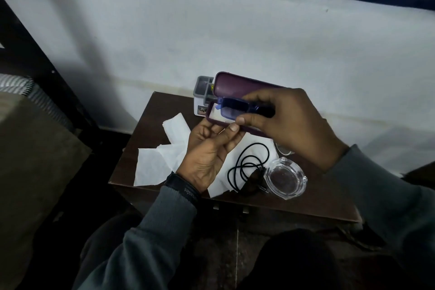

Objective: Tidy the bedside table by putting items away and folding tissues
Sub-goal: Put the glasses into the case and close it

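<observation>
L hand (207, 148): palm up, fingers curled under the front edge of the case (237, 88), gripping it above the table (150, 120).
R hand (282, 120): fingers clamped on the glasses (231, 107), thumb below, lowering side into the open case.
Case: purple, lid up.
Glasses: blue, prob. folded; partly hidden by R hand.
Tissues (155, 162): white, unfolded, on table left.
Cable (247, 167): black, coiled on a tissue.
Ashtray (286, 178): clear glass, just right of cable.
Box (201, 94): behind case, by wall.
</observation>
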Action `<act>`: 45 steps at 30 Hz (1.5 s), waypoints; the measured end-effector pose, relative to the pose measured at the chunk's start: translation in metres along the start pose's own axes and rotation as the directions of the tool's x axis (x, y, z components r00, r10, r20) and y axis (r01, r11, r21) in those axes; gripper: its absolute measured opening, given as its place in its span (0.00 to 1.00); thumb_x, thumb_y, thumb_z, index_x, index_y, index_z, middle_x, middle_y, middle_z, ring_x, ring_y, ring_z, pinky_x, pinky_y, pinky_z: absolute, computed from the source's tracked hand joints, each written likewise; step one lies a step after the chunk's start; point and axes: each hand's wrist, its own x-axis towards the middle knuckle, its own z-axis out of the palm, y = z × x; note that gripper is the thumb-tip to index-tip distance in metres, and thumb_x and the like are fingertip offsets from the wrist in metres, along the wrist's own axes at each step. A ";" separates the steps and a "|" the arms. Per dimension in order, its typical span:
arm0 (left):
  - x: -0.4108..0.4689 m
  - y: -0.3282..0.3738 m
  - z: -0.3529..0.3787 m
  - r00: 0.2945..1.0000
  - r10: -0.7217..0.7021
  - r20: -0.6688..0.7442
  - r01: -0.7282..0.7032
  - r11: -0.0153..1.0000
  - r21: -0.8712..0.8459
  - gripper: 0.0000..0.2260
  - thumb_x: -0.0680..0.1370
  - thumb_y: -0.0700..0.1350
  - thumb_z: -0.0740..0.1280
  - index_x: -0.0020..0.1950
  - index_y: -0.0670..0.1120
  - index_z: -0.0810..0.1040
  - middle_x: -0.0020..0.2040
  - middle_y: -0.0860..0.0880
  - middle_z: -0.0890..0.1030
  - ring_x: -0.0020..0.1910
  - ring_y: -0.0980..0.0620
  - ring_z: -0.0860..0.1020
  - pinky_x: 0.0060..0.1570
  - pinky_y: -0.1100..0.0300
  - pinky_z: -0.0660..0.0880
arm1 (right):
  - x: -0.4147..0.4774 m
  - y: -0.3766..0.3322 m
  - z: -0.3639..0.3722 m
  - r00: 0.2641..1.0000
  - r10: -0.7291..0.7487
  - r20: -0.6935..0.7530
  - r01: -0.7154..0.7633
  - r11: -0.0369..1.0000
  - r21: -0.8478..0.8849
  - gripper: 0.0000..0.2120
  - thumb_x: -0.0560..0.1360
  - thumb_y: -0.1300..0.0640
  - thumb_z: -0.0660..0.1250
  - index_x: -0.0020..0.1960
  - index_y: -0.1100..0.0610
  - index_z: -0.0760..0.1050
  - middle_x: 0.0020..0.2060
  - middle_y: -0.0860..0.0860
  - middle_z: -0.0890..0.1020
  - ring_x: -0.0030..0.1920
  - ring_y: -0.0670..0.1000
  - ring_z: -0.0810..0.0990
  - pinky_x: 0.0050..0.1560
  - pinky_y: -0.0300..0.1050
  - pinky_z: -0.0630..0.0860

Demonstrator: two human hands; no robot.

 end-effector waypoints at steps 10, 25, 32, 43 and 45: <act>0.002 0.000 -0.002 1.000 0.012 0.016 -0.012 0.999 -0.052 0.21 0.75 0.29 0.67 0.68 0.33 0.74 0.55 0.40 0.85 0.57 0.44 0.84 0.63 0.48 0.79 | -0.008 0.006 0.021 0.981 -0.167 -0.097 0.150 0.975 -0.166 0.11 0.79 0.60 0.70 0.60 0.58 0.84 0.48 0.53 0.85 0.49 0.54 0.80 0.52 0.34 0.68; 0.003 -0.001 -0.003 0.999 0.024 0.029 -0.022 0.998 -0.059 0.17 0.75 0.29 0.66 0.64 0.34 0.76 0.51 0.42 0.86 0.54 0.47 0.85 0.64 0.48 0.79 | -0.009 0.008 0.007 0.965 -0.247 -0.084 0.232 0.960 -0.154 0.09 0.76 0.55 0.74 0.54 0.56 0.86 0.49 0.50 0.82 0.52 0.50 0.81 0.53 0.48 0.78; 0.002 -0.003 0.000 0.999 0.032 0.032 -0.031 0.999 -0.043 0.20 0.75 0.29 0.67 0.67 0.34 0.75 0.55 0.40 0.85 0.57 0.44 0.84 0.64 0.48 0.79 | -0.008 0.007 0.007 0.977 -0.191 -0.097 0.164 0.958 -0.233 0.09 0.75 0.57 0.73 0.54 0.56 0.85 0.50 0.51 0.84 0.51 0.53 0.82 0.51 0.49 0.79; 0.001 -0.003 -0.002 0.998 0.021 0.052 -0.020 1.000 -0.022 0.18 0.77 0.27 0.65 0.67 0.32 0.74 0.51 0.42 0.87 0.56 0.46 0.85 0.65 0.48 0.78 | -0.007 0.006 0.008 0.988 -0.127 -0.087 0.103 0.966 -0.238 0.14 0.73 0.53 0.74 0.57 0.55 0.84 0.52 0.50 0.83 0.52 0.53 0.82 0.53 0.50 0.80; 0.001 -0.003 -0.001 0.998 0.017 0.053 -0.016 1.000 -0.018 0.19 0.76 0.28 0.66 0.67 0.33 0.75 0.53 0.41 0.86 0.57 0.45 0.84 0.64 0.48 0.79 | -0.008 0.005 0.008 0.988 -0.125 -0.089 0.099 0.963 -0.250 0.13 0.73 0.54 0.73 0.57 0.55 0.84 0.51 0.50 0.83 0.52 0.53 0.82 0.52 0.51 0.80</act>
